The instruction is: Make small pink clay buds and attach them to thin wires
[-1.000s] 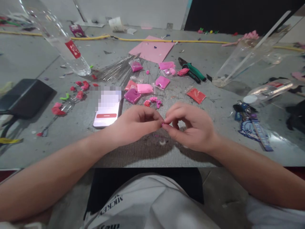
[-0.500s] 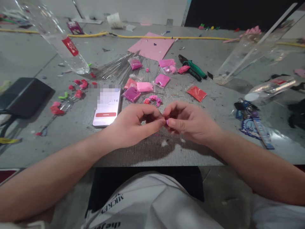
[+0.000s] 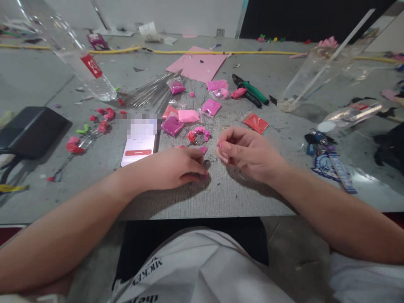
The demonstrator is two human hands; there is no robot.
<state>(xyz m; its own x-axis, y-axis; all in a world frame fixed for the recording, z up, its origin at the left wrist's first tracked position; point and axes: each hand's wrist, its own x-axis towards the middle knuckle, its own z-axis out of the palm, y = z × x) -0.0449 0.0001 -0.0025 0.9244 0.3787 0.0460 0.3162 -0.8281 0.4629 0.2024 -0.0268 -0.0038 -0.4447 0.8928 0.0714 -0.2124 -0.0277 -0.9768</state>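
Observation:
My right hand (image 3: 248, 153) is raised a little over the table, thumb and forefinger pinching a small pinkish-purple piece of clay (image 3: 220, 145). My left hand (image 3: 176, 168) is low over the tabletop, palm down, its thumb and fingertips drawn together at the surface. A hint of purple shows under those fingertips, too little to make out. Just beyond them lie pink clay bits (image 3: 203, 150), partly hidden by the hand. Farther back is a ring of pink and red clay pieces (image 3: 198, 134). A phone (image 3: 139, 147) lies partly behind my left wrist.
Small bags of coloured clay (image 3: 211, 107) and thin wires (image 3: 151, 90) lie beyond my hands. Green-handled pliers (image 3: 251, 90) rest behind a red bag (image 3: 255, 122). A water bottle (image 3: 94, 71) stands left, a clear cup (image 3: 303, 80) right. Keychains (image 3: 331, 164) lie right.
My hands were together at one small purple piece. My left hand has since moved away, down and left to the tabletop. The right keeps its pinch.

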